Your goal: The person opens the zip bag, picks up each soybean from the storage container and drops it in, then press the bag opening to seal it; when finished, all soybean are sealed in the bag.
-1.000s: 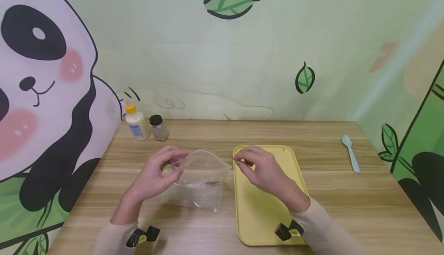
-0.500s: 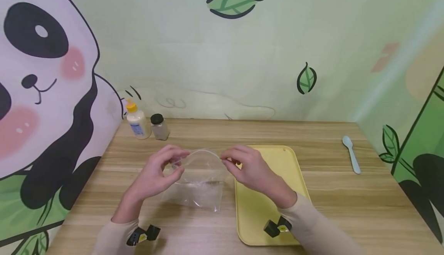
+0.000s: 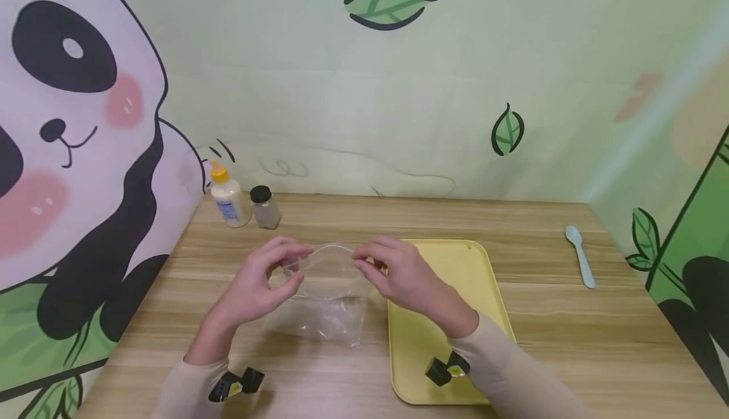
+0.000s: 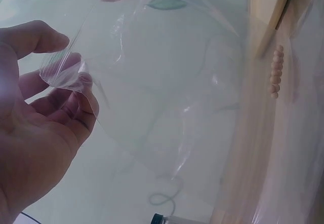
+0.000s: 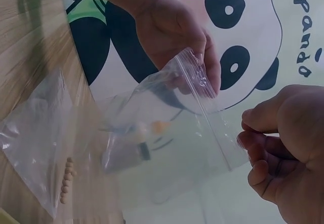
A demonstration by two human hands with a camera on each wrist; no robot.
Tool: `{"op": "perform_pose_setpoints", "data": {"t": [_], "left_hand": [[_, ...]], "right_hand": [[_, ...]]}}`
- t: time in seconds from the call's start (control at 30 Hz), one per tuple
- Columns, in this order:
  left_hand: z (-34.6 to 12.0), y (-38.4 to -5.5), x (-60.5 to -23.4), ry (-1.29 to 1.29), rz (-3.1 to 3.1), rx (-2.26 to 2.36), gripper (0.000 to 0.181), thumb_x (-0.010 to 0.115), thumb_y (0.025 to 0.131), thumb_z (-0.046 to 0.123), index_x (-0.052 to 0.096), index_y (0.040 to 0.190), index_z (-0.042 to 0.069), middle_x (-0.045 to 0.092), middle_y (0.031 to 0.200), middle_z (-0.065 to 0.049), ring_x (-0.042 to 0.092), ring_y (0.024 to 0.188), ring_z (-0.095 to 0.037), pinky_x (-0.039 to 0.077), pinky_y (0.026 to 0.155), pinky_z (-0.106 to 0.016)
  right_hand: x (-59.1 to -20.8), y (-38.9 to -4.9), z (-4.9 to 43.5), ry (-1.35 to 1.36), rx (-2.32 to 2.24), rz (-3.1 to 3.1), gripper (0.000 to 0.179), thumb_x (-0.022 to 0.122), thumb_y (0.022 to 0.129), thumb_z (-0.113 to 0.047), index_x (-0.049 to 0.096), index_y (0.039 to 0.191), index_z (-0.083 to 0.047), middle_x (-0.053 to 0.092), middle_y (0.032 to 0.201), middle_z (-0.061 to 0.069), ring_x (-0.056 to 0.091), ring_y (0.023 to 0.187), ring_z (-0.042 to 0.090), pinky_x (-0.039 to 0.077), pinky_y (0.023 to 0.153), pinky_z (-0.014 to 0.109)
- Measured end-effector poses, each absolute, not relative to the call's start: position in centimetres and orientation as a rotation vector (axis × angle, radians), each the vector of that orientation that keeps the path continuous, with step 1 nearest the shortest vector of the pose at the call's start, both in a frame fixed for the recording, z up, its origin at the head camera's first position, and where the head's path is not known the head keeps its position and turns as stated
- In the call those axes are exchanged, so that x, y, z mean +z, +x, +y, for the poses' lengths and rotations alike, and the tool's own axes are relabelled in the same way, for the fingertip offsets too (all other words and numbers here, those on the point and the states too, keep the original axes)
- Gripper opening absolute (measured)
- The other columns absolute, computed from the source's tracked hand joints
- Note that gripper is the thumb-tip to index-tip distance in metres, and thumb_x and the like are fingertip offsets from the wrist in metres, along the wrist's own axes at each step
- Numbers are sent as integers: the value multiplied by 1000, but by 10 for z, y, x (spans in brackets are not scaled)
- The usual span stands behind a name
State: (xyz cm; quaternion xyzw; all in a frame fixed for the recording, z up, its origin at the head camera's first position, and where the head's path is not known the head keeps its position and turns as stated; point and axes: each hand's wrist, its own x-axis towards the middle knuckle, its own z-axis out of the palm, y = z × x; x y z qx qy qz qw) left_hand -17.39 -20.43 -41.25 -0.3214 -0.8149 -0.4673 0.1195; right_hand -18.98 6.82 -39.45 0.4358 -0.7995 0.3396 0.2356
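Observation:
A clear zip bag [image 3: 327, 321] stands on the wooden table, its upper part raised between the two hands. My left hand [image 3: 267, 283] holds the bag's left top corner; in the left wrist view its fingers curl at that corner while the thumb stays apart. At the right part of the top rim, my right hand [image 3: 398, 273] pinches with thumb and forefinger tips together. A row of round wooden beads [image 4: 277, 72] shows through the plastic in the left wrist view; whether it lies inside or behind the bag, I cannot tell.
Partly under my right arm lies a yellow tray [image 3: 450, 375]. A pump bottle [image 3: 230, 204] and a black-lidded jar [image 3: 266, 209] stand at the back left, near the wall. On the far right rests a light blue spoon [image 3: 581, 257].
My right hand has moved left from above the tray to the bag's top rim. The left hand has kept its place at the left corner.

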Motion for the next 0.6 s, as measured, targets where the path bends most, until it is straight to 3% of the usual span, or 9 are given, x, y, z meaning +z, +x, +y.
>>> {"op": "perform_pose_setpoints", "data": {"t": [0.4,0.6], "left_hand": [[-203,-173,-413,-953,-2365,-1353,41,68,79,-10,64,118,3,64,108,-10,60,88,-20,54,77,-21],[-202,-173,-412,-961,-2351,-1359,42,68,79,-12,65,118,3,64,108,-8,60,88,-16,53,77,-21]], "right_hand": [[-395,-189,81,1174,949,-2248,6,67,89,-10,71,93,-7,69,87,0,57,70,6,52,59,19],[-395,-193,92,1147,928,-2264,7,67,89,-10,71,94,-8,70,87,0,56,69,6,52,60,19]]}}
